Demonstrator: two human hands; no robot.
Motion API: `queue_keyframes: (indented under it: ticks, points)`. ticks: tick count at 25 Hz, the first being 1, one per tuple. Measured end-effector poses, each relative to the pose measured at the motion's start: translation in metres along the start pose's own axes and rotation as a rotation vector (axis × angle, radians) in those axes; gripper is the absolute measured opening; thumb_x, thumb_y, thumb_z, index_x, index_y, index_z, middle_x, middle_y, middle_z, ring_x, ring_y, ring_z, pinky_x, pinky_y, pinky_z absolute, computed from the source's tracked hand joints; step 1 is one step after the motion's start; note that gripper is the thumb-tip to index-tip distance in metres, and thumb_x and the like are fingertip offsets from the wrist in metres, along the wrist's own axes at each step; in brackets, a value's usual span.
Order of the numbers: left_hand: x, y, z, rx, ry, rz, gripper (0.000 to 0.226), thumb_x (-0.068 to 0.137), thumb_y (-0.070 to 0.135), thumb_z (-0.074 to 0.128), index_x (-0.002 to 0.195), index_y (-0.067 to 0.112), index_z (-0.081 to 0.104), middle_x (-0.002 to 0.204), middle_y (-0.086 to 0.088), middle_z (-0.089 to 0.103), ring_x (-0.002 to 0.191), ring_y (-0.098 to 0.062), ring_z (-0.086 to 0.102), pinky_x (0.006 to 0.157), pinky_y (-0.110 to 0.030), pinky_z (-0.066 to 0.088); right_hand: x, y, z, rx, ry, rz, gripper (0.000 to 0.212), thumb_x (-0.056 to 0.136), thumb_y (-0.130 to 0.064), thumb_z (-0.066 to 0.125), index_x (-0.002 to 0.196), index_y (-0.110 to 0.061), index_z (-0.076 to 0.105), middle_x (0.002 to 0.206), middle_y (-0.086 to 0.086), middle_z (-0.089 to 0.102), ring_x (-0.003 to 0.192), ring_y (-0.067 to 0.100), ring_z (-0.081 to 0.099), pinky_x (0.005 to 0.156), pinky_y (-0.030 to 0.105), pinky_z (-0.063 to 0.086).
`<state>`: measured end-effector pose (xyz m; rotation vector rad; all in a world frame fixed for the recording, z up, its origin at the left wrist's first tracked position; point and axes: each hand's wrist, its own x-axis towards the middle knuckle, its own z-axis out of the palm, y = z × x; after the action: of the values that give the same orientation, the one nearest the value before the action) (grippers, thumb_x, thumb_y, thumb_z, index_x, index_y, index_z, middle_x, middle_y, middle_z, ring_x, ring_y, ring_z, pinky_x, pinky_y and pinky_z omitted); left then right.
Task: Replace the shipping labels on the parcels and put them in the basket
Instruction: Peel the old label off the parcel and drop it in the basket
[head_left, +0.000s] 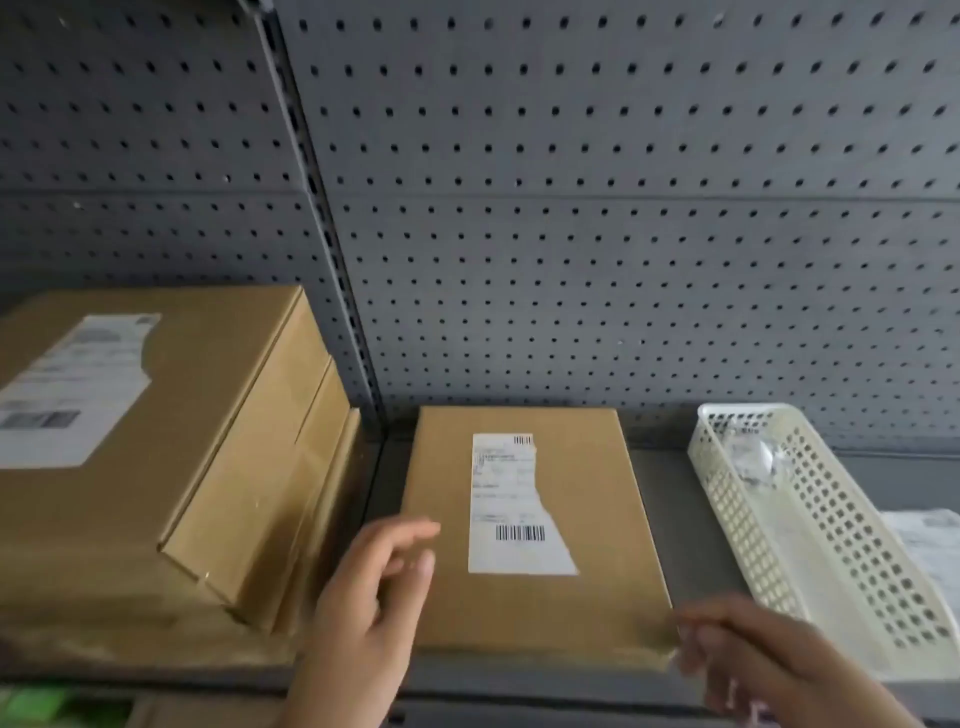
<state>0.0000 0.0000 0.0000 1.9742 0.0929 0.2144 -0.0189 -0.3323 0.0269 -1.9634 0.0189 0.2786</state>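
Note:
A flat brown parcel (597, 597) lies on the grey shelf, bearing a torn white shipping label (511, 506) with barcodes. My left hand (371, 587) hovers at its left edge, fingers relaxed and empty. My right hand (753, 660), blurred, is at the parcel's front right corner; I cannot tell whether it touches or holds anything. To the right stands a white perforated basket (810, 525) with something clear and crumpled inside. At the left sits a stack of larger brown parcels (197, 415), the top one with a torn label (72, 389).
A grey pegboard wall (623, 234) backs the shelf (670, 493). Loose white label sheets (930, 545) lie right of the basket. Something green (47, 701) shows on a lower level at the bottom left.

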Motion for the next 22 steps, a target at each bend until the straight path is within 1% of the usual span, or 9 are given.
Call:
queue_keyframes:
  ticks: [1,2,3,6,8,12,14,17,22]
  points:
    - [0.006,-0.004,0.002,0.072,-0.004,0.059,0.034,0.096,0.059,0.047,0.117,0.042,0.068,0.132,0.027,0.057,0.128,0.001,0.053,0.104,-0.021,0.043,0.019,-0.002,0.014,-0.015,0.005,-0.024,0.028,0.091,-0.005,0.066,0.086,-0.030,0.077,0.077,0.010,0.072,0.058,0.025,0.066,0.051,0.032,0.053]
    - [0.012,-0.010,0.006,0.180,-0.022,0.077,0.037,0.097,0.058,0.045,0.125,0.041,0.063,0.141,0.030,0.048,0.136,0.004,0.043,0.112,-0.024,0.037,0.024,-0.010,0.015,-0.044,0.042,-0.024,0.040,0.093,0.001,0.060,0.087,-0.034,0.076,0.076,0.008,0.072,0.058,0.024,0.065,0.051,0.030,0.052]
    - [0.016,-0.017,0.007,0.230,-0.049,0.055,0.044,0.095,0.058,0.044,0.132,0.039,0.058,0.149,0.029,0.039,0.141,0.007,0.034,0.116,-0.025,0.031,0.032,-0.011,0.018,-0.073,0.040,-0.048,0.044,0.093,0.002,0.058,0.088,-0.039,0.075,0.076,0.005,0.072,0.059,0.021,0.064,0.052,0.028,0.051]
    - [0.021,-0.024,0.016,0.256,-0.128,-0.053,0.052,0.099,0.048,0.049,0.150,0.040,0.040,0.162,0.028,0.015,0.142,0.015,0.018,0.118,-0.021,0.020,0.048,-0.017,0.025,-0.199,0.120,-0.085,0.033,0.094,-0.010,0.061,0.089,-0.041,0.073,0.082,-0.015,0.071,0.064,0.006,0.063,0.060,0.014,0.047]
    - [0.021,-0.028,0.018,0.239,-0.175,-0.096,0.057,0.101,0.044,0.051,0.154,0.043,0.030,0.164,0.029,0.008,0.140,0.015,0.016,0.116,-0.018,0.018,0.058,-0.019,0.035,-0.328,0.140,-0.147,0.025,0.095,-0.017,0.060,0.097,-0.040,0.069,0.091,-0.022,0.066,0.073,0.005,0.062,0.067,0.016,0.048]
    - [0.023,-0.029,0.018,0.173,-0.187,-0.118,0.060,0.101,0.046,0.050,0.155,0.047,0.024,0.165,0.025,0.015,0.148,0.006,0.019,0.121,-0.025,0.022,0.090,-0.022,0.056,-0.570,0.210,-0.310,0.022,0.093,-0.017,0.057,0.110,-0.028,0.068,0.104,-0.020,0.059,0.088,0.008,0.057,0.071,0.031,0.053]
    - [0.023,-0.028,0.017,0.153,-0.184,-0.127,0.060,0.101,0.047,0.050,0.155,0.047,0.023,0.164,0.025,0.018,0.148,0.002,0.024,0.123,-0.032,0.028,0.113,-0.024,0.070,-0.679,0.227,-0.410,0.024,0.092,-0.016,0.056,0.112,-0.023,0.068,0.106,-0.011,0.060,0.093,0.018,0.055,0.073,0.036,0.052]
    - [0.023,-0.027,0.016,0.117,-0.183,-0.140,0.058,0.101,0.047,0.051,0.152,0.050,0.024,0.161,0.025,0.026,0.142,-0.001,0.036,0.117,-0.036,0.038,0.150,-0.030,0.091,-0.715,0.189,-0.495,0.025,0.092,-0.014,0.057,0.113,-0.019,0.068,0.106,-0.002,0.059,0.093,0.025,0.055,0.076,0.037,0.051]
    - [0.021,-0.024,0.015,0.091,-0.188,-0.164,0.056,0.101,0.048,0.051,0.151,0.052,0.024,0.155,0.024,0.036,0.129,0.002,0.049,0.105,-0.030,0.049,0.190,-0.041,0.114,-0.696,0.170,-0.558,0.024,0.091,-0.013,0.054,0.109,-0.019,0.068,0.104,0.001,0.058,0.097,0.026,0.056,0.074,0.036,0.052]
